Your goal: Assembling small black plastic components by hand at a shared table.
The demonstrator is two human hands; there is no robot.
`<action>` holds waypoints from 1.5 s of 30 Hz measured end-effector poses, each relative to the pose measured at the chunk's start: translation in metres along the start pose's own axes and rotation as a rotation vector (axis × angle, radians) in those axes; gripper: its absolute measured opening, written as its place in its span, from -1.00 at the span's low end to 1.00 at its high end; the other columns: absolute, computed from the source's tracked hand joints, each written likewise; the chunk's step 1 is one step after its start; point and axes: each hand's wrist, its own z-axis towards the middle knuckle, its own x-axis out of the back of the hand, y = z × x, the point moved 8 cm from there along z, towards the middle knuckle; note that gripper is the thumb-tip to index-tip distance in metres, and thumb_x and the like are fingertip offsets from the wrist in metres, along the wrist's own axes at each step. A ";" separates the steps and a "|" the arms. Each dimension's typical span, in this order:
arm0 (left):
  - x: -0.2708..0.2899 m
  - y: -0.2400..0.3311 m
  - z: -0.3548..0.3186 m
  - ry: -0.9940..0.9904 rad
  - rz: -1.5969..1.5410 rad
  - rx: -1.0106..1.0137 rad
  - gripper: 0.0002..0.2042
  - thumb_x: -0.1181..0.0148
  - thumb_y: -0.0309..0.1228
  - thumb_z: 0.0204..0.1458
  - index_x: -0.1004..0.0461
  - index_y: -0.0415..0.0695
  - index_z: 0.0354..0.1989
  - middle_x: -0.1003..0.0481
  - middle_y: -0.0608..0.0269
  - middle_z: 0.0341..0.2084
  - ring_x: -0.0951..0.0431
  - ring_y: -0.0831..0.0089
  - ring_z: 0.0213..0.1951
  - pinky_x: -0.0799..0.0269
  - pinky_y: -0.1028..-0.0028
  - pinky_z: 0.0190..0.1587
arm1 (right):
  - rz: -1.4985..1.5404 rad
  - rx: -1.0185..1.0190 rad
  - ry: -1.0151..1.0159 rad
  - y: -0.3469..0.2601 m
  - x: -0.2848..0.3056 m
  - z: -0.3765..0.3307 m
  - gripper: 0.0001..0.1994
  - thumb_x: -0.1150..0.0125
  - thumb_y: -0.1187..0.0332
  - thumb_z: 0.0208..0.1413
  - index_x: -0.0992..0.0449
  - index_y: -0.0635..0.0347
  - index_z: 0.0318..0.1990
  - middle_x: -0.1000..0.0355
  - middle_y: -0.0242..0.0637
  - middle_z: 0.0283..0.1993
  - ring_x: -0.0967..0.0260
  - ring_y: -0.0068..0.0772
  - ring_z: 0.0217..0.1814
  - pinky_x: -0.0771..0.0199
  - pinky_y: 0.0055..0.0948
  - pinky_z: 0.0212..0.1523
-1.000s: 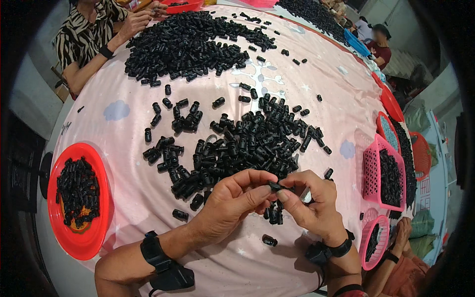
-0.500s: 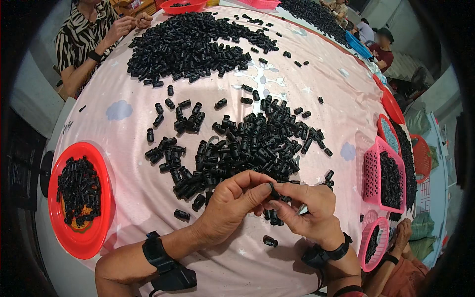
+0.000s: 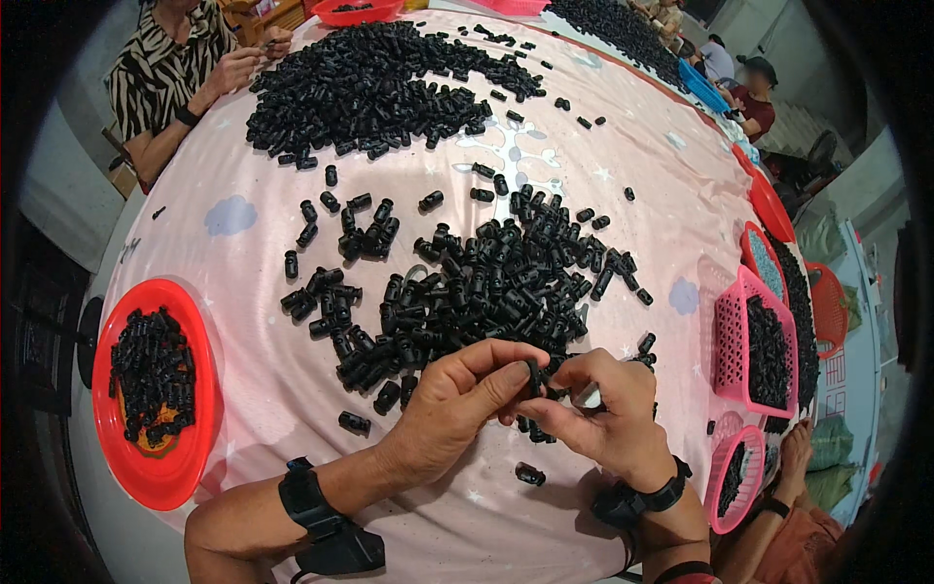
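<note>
— What does the held piece look like?
— It's a small black part (image 3: 533, 381), dark and rounded, largely hidden by fingertips; its finer shape is unclear.
— Where is it?
— Above the near edge of a heap of glossy black cylinders (image 3: 496, 282), pinched between thumb and forefinger of the left hand (image 3: 457, 399).
— And the right hand (image 3: 613, 414)?
— Half curled, thumb beside the part; I cannot tell whether it grips it. Something pale (image 3: 589, 395) shows among its fingers.
— Around them?
— Pink cloth (image 3: 263, 380), with a red dish (image 3: 204, 389) of black pieces at left.
</note>
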 end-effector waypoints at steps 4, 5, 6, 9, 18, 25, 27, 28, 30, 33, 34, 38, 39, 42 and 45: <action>0.000 -0.001 0.000 -0.001 0.014 0.017 -0.73 0.02 -0.39 0.22 -0.35 -0.24 0.03 -0.49 0.28 -0.24 -0.50 0.60 -0.18 -0.45 0.60 -0.08 | 0.022 -0.060 -0.046 0.011 -0.006 -0.003 -0.63 -0.47 0.16 -0.17 -0.41 0.20 -0.44 -0.46 -0.26 -0.60 -0.47 -0.41 -0.63 -0.38 -0.54 -0.66; -0.002 -0.001 0.000 0.002 0.017 0.022 -0.74 0.02 -0.40 0.22 -0.35 -0.25 0.03 -0.48 0.27 -0.21 -0.50 0.61 -0.18 -0.45 0.61 -0.08 | -0.009 -0.098 -0.072 0.016 -0.009 -0.005 -0.60 -0.46 0.10 -0.19 -0.39 0.20 -0.45 -0.42 -0.26 -0.64 -0.43 -0.38 -0.66 -0.34 -0.51 -0.68; -0.002 -0.001 0.000 0.006 0.021 0.028 -0.74 0.03 -0.41 0.23 -0.35 -0.25 0.03 -0.48 0.27 -0.19 -0.49 0.62 -0.17 -0.45 0.61 -0.07 | -0.039 -0.136 -0.098 0.021 -0.012 -0.007 -0.56 -0.45 0.04 -0.20 -0.38 0.21 -0.47 -0.38 -0.26 -0.67 -0.39 -0.36 -0.69 -0.31 -0.48 -0.70; -0.004 -0.001 0.001 0.002 0.038 0.019 -0.74 0.05 -0.43 0.23 -0.35 -0.27 0.03 -0.47 0.26 -0.16 -0.48 0.66 -0.18 -0.44 0.64 -0.09 | -0.108 -0.138 -0.125 0.025 -0.014 -0.008 -0.51 -0.41 -0.06 -0.20 -0.35 0.19 -0.49 -0.29 -0.28 -0.73 -0.31 -0.32 -0.74 -0.24 -0.42 -0.73; -0.002 -0.004 0.000 -0.018 0.032 0.030 -0.75 0.05 -0.45 0.23 -0.36 -0.26 0.03 -0.46 0.27 -0.15 -0.45 0.69 -0.19 -0.41 0.68 -0.10 | -0.180 -0.112 -0.142 0.027 -0.019 -0.009 -0.45 -0.30 -0.19 -0.20 -0.29 0.16 -0.51 -0.22 -0.31 -0.75 -0.30 -0.32 -0.75 -0.23 -0.42 -0.75; -0.004 -0.005 0.000 -0.001 0.072 0.028 -0.76 0.05 -0.46 0.23 -0.36 -0.26 0.02 -0.45 0.27 -0.12 -0.44 0.68 -0.17 -0.41 0.68 -0.09 | -0.269 -0.057 -0.132 0.022 -0.015 -0.009 -0.43 -0.26 -0.22 -0.19 -0.27 0.15 -0.53 -0.18 -0.33 -0.77 -0.28 -0.34 -0.76 -0.19 -0.42 -0.77; -0.003 -0.004 0.000 0.007 0.089 0.024 -0.76 0.05 -0.46 0.23 -0.36 -0.25 0.02 -0.44 0.27 -0.11 -0.44 0.69 -0.17 -0.41 0.68 -0.09 | -0.305 -0.014 -0.109 0.017 -0.013 -0.007 -0.44 -0.26 -0.22 -0.19 -0.27 0.14 -0.55 -0.18 -0.33 -0.77 -0.28 -0.35 -0.77 -0.19 -0.43 -0.78; -0.003 -0.003 0.000 0.008 0.089 0.023 -0.76 0.05 -0.46 0.23 -0.36 -0.25 0.02 -0.44 0.27 -0.11 -0.44 0.69 -0.17 -0.41 0.68 -0.09 | -0.304 -0.013 -0.109 0.017 -0.013 -0.006 -0.44 -0.26 -0.22 -0.19 -0.27 0.14 -0.55 -0.18 -0.33 -0.77 -0.28 -0.35 -0.77 -0.19 -0.43 -0.78; -0.002 -0.004 0.000 0.012 0.086 0.030 -0.77 0.04 -0.46 0.22 -0.36 -0.25 0.01 -0.45 0.27 -0.12 -0.44 0.69 -0.18 -0.41 0.68 -0.10 | -0.307 -0.027 -0.117 0.017 -0.013 -0.005 -0.44 -0.27 -0.22 -0.20 -0.27 0.14 -0.57 -0.19 -0.33 -0.77 -0.28 -0.36 -0.77 -0.19 -0.45 -0.77; -0.004 -0.002 -0.001 -0.017 0.089 0.041 -0.77 0.04 -0.46 0.22 -0.36 -0.26 0.01 -0.45 0.27 -0.13 -0.44 0.69 -0.18 -0.42 0.68 -0.10 | -0.344 0.009 -0.120 0.015 -0.015 -0.005 -0.43 -0.27 -0.22 -0.21 -0.27 0.15 -0.57 -0.19 -0.33 -0.77 -0.28 -0.35 -0.78 -0.20 -0.45 -0.77; -0.003 -0.003 0.000 -0.016 0.089 0.040 -0.77 0.04 -0.46 0.22 -0.36 -0.26 0.01 -0.45 0.27 -0.13 -0.44 0.69 -0.18 -0.42 0.68 -0.10 | -0.344 0.009 -0.120 0.016 -0.016 -0.005 -0.43 -0.27 -0.22 -0.21 -0.27 0.15 -0.57 -0.19 -0.33 -0.77 -0.28 -0.35 -0.78 -0.20 -0.45 -0.77; -0.003 -0.004 -0.001 0.005 0.072 0.038 -0.77 0.03 -0.45 0.22 -0.37 -0.25 0.00 -0.45 0.27 -0.14 -0.44 0.69 -0.18 -0.42 0.68 -0.11 | -0.294 -0.005 -0.090 0.020 -0.014 -0.009 -0.42 -0.27 -0.22 -0.21 -0.25 0.16 -0.56 -0.19 -0.32 -0.77 -0.28 -0.34 -0.77 -0.21 -0.44 -0.77; -0.003 -0.005 -0.001 0.010 0.075 0.041 -0.77 0.03 -0.46 0.22 -0.37 -0.25 0.00 -0.45 0.27 -0.14 -0.44 0.69 -0.18 -0.41 0.68 -0.11 | -0.304 -0.011 -0.093 0.021 -0.014 -0.009 -0.42 -0.27 -0.22 -0.22 -0.25 0.15 -0.56 -0.19 -0.32 -0.76 -0.29 -0.34 -0.77 -0.21 -0.44 -0.77; -0.003 -0.004 -0.001 0.012 0.092 0.029 -0.77 0.03 -0.46 0.22 -0.37 -0.25 0.00 -0.45 0.28 -0.14 -0.44 0.68 -0.18 -0.40 0.68 -0.11 | -0.319 -0.006 -0.108 0.021 -0.015 -0.009 -0.42 -0.29 -0.22 -0.23 -0.23 0.15 -0.56 -0.19 -0.31 -0.76 -0.28 -0.34 -0.77 -0.20 -0.44 -0.77; -0.001 -0.006 0.000 0.022 0.094 0.024 -0.77 0.03 -0.46 0.22 -0.37 -0.25 0.00 -0.45 0.28 -0.15 -0.44 0.69 -0.19 -0.40 0.68 -0.11 | -0.346 0.011 -0.101 0.016 -0.014 -0.006 -0.42 -0.29 -0.21 -0.24 -0.22 0.14 -0.57 -0.18 -0.32 -0.76 -0.27 -0.34 -0.77 -0.18 -0.44 -0.77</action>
